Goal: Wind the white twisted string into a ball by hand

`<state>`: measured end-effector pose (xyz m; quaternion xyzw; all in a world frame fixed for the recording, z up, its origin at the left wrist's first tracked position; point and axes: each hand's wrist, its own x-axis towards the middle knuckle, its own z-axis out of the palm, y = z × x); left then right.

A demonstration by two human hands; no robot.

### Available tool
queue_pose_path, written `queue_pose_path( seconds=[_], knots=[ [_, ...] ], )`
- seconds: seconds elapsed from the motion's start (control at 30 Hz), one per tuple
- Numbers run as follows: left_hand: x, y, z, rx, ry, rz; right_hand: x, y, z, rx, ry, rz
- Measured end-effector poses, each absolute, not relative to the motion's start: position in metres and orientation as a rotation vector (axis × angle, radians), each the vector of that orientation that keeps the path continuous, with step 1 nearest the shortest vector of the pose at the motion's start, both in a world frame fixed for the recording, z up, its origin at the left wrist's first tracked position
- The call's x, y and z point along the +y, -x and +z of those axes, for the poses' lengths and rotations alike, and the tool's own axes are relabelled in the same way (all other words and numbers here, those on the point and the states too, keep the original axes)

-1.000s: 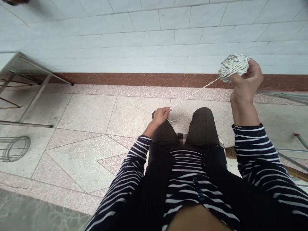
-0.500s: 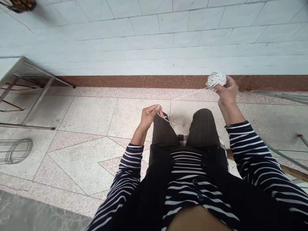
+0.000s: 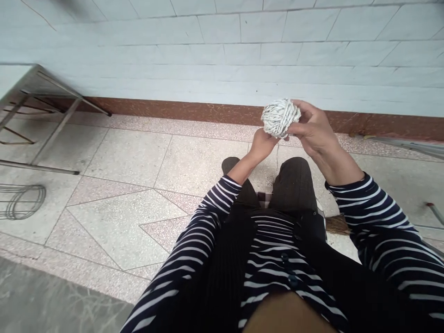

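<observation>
A ball of whitish twisted cord (image 3: 278,118) is held up in front of my knees. My right hand (image 3: 314,127) grips its right side, the thumb on the near face and the fingers over the top and behind. Under the ball's lower left lies my left hand (image 3: 262,144); its fingers are hidden behind the ball, so what they pinch does not show. A thin loose end of cord (image 3: 277,155) hangs below the ball between my hands.
A metal-legged table (image 3: 65,118) stands at the left by the tiled wall (image 3: 215,55). Wire rings (image 3: 26,202) lie on the floor below it. At my right are a straw-like brush end (image 3: 337,225) and a metal leg with a red tip (image 3: 433,210).
My hands have come together. The ball has moved left and closer, and the cord stretched between the hands no longer shows. My left hand has gone up and right to the ball.
</observation>
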<state>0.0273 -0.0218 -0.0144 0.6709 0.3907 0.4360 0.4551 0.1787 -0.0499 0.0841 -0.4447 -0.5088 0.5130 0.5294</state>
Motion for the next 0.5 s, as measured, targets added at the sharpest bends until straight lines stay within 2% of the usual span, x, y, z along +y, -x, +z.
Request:
queue_pose_path(
  seconds=[0.1,0.23,0.37,0.5],
  knots=[
    [-0.034,-0.024,-0.008,0.846,-1.582,1.017,-0.039,-0.188,0.083,-1.117,1.101,1.122],
    [-0.048,0.000,-0.007,0.692,-1.515,0.864,-0.035,-0.203,0.089,-1.073,1.113,1.180],
    [-0.054,0.020,-0.012,0.651,-1.475,0.774,-0.037,-0.216,0.114,-1.058,1.036,1.191],
    [-0.065,0.029,-0.031,0.717,-1.534,0.662,-0.031,-0.240,0.145,-1.201,1.122,1.029]
  ],
)
